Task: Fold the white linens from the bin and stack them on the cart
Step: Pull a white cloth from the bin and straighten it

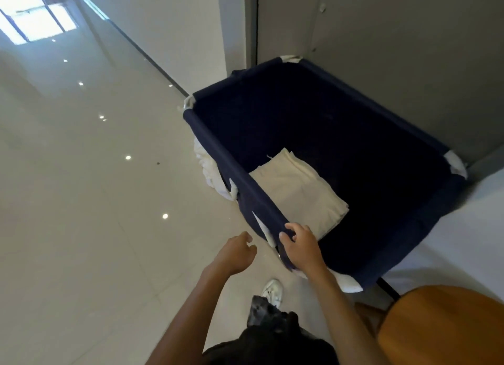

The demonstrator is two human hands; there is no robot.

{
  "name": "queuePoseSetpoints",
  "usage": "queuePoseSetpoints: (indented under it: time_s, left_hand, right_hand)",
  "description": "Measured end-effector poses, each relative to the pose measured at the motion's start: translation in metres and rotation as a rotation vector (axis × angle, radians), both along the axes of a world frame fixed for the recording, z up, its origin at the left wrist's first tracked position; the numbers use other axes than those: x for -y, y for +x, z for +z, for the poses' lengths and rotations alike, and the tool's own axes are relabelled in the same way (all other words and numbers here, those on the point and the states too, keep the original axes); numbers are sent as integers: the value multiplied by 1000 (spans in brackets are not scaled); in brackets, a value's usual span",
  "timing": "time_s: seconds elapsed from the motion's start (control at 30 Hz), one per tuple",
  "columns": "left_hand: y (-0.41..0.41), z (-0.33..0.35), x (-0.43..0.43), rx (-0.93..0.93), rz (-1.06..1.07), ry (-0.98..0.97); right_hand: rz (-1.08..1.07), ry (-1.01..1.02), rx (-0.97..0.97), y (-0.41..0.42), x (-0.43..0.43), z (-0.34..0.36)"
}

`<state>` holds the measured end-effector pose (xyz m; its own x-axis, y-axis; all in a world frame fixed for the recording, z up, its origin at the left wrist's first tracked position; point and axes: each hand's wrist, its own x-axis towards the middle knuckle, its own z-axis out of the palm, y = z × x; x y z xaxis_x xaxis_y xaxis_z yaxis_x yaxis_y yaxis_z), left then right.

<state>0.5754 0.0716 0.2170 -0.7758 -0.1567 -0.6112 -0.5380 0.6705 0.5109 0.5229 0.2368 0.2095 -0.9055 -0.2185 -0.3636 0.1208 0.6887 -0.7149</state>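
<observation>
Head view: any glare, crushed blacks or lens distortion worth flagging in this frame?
Head view: the window is blown out to white. Ceiling-light spots glare off the glossy floor tiles. The navy bin interior is nearly black with detail lost, though the folded linen inside reads clearly. The wide-angle lens tilts and bows the wall edges, and the whole frame is slightly soft.

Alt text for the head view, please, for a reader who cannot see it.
A person's right hand grips the near rim of a navy fabric bin that holds one folded white linen; the left hand hovers beside it, holding nothing. More white cloth bunches outside the bin on the tiled floor.
</observation>
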Motion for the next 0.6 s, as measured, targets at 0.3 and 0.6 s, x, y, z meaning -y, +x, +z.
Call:
queuePoseSetpoints:
  time_s: [0.3,0.6]
  left_hand:
    - [-170,15,-10,-39,-263,-12]
    - [-272,-31,-23,147,-535,43]
  right_hand:
    - [-157,-25,63,-126,-15,-2]
    - [-432,1,238,-176,-36,-43]
